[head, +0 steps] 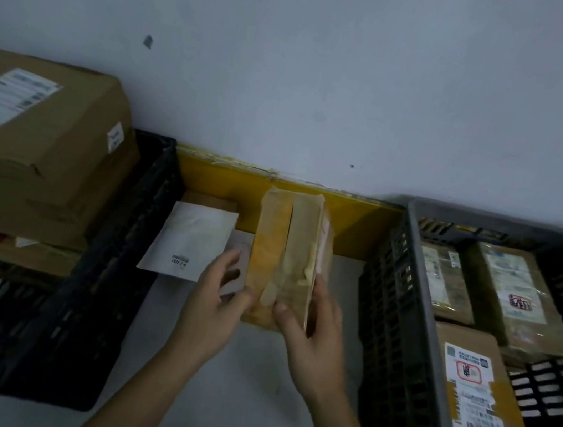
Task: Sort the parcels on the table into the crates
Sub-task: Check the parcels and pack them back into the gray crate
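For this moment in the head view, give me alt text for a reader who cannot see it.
Two hands, left hand and right hand, hold a taped brown parcel above a white table, between a black crate and a grey crate that hold parcels. A white envelope lies on the table.

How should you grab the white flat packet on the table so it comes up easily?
The white packet lies flat, so probably pinch its near edge, coming from the front. The black crate crowds its left side and the taped box with the left hand sits on its right.
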`<move>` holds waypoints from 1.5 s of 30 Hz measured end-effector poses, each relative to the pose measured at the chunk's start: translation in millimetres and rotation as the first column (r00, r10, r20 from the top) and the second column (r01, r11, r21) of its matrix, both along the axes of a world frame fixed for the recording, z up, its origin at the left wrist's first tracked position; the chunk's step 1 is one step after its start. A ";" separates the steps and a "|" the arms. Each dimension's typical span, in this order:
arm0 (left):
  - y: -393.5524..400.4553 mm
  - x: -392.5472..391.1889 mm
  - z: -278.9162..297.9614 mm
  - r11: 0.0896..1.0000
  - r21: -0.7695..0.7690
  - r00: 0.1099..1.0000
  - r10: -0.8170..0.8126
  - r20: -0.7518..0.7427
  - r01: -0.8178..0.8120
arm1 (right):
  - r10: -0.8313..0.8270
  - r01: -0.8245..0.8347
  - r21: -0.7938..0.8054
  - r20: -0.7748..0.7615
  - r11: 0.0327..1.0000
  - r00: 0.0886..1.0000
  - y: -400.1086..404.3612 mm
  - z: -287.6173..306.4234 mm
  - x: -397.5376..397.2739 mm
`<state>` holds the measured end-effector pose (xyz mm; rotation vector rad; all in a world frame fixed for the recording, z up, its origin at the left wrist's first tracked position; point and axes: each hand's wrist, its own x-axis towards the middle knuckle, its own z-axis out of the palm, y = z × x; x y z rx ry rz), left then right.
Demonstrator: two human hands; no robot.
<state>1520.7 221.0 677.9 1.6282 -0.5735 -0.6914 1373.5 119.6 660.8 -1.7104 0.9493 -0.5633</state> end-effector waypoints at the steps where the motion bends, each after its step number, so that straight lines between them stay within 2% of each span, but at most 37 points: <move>1: -2.7 -1.7 4.9 0.999 -0.007 0.997 0.044 0.064 -0.044 | -0.042 0.032 -0.090 -0.104 0.995 0.994 2.7 2.6 -1.8; 3: -11.3 -6.7 17.2 0.998 -0.053 0.995 -0.016 0.099 0.021 | -0.096 0.020 -0.294 -0.245 0.956 0.965 11.3 6.8 -2.8; 6: -26.1 -14.2 28.6 0.997 -0.027 0.991 -0.068 0.115 0.071 | -0.139 -0.010 -0.457 -0.291 0.889 0.947 27.8 13.6 0.6; 8: -28.2 -12.1 31.2 0.997 -0.069 0.995 -0.032 0.099 0.039 | -0.129 -0.003 -0.466 -0.250 0.885 0.960 33.4 18.0 -2.8; 11: -20.8 -0.8 29.6 0.994 -0.108 0.999 -0.029 0.015 0.030 | -0.145 0.093 -0.461 -0.078 0.882 0.986 29.4 22.5 -17.4; 14: -15.5 9.3 19.9 0.985 -0.167 0.989 -0.052 -0.136 0.029 | -0.215 0.218 -0.324 0.047 0.921 0.976 20.2 28.6 -24.3; 17: -15.0 11.4 17.4 0.984 -0.175 0.984 -0.060 -0.169 0.030 | -0.136 0.157 -0.158 0.137 0.975 0.981 15.8 33.1 -24.8; 20: -14.9 11.9 16.0 0.986 -0.163 0.982 -0.063 -0.180 0.033 | -0.094 0.120 -0.147 0.175 0.982 0.980 17.0 35.8 -27.7; 23: -14.0 11.6 20.0 0.986 -0.157 0.980 -0.087 -0.181 0.059 | -0.060 0.088 -0.145 0.187 0.986 0.981 14.6 46.0 -32.1; 28: -21.5 -0.4 36.7 0.967 -0.209 0.959 -0.190 -0.211 0.146 | 0.149 -0.148 -0.022 0.124 0.989 0.981 -11.0 89.1 -65.4; 30: -30.4 -11.6 43.5 0.950 -0.226 0.944 -0.264 -0.200 0.218 | 0.121 -0.121 0.002 0.059 0.993 0.991 -21.0 109.9 -85.8; 34: -60.4 -51.4 59.5 0.859 -0.266 0.866 -0.482 -0.133 0.437 | -0.049 0.047 -0.032 -0.057 0.998 0.997 -37.8 137.5 -141.6; 37: -84.1 -92.4 71.4 0.784 -0.240 0.804 -0.594 -0.022 0.573 | -0.155 0.146 -0.094 -0.093 0.985 0.984 -47.5 158.0 -196.9; 39: -98.0 -118.0 73.1 0.774 -0.152 0.788 -0.600 0.138 0.615 | -0.223 0.206 -0.142 -0.114 0.968 0.968 -56.1 170.7 -235.4; 41: -109.1 -139.4 68.2 0.796 -0.001 0.752 -0.572 0.328 0.606 | -0.297 0.269 -0.187 -0.144 0.945 0.944 -69.1 177.6 -273.0; 45: -123.5 -177.5 46.2 0.812 0.326 0.584 -0.577 0.571 0.483 | -0.354 0.289 -0.253 -0.268 0.923 0.896 -104.5 172.7 -338.6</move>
